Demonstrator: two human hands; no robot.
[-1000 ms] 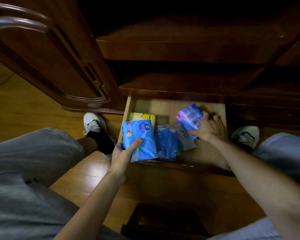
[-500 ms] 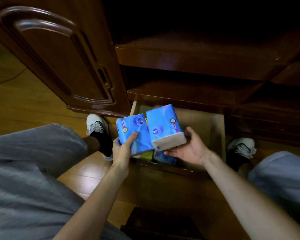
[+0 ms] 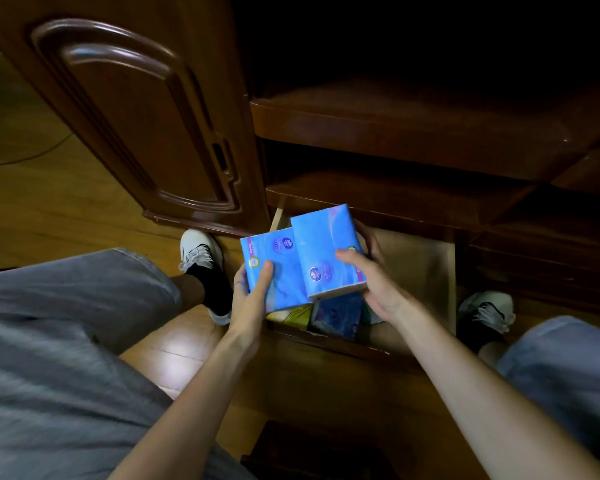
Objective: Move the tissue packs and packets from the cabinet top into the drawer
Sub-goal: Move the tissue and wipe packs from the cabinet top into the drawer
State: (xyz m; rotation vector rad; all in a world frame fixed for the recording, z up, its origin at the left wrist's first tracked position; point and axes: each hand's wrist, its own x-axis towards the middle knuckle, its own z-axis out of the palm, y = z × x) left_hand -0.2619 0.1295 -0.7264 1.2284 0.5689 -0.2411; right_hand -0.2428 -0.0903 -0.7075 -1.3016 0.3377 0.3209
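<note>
The drawer (image 3: pixel 426 271) is open below me. My left hand (image 3: pixel 253 289) has its fingers closed round one blue pack (image 3: pixel 278 271); my right hand (image 3: pixel 371 275) grips another (image 3: pixel 326 251), both just above it. I should lower them flat, side by side, beside the packets (image 3: pixel 336 317) already inside.

Dim room, glossy wooden floor (image 3: pixel 49 202), dark carved cabinet door (image 3: pixel 136 116).
</note>
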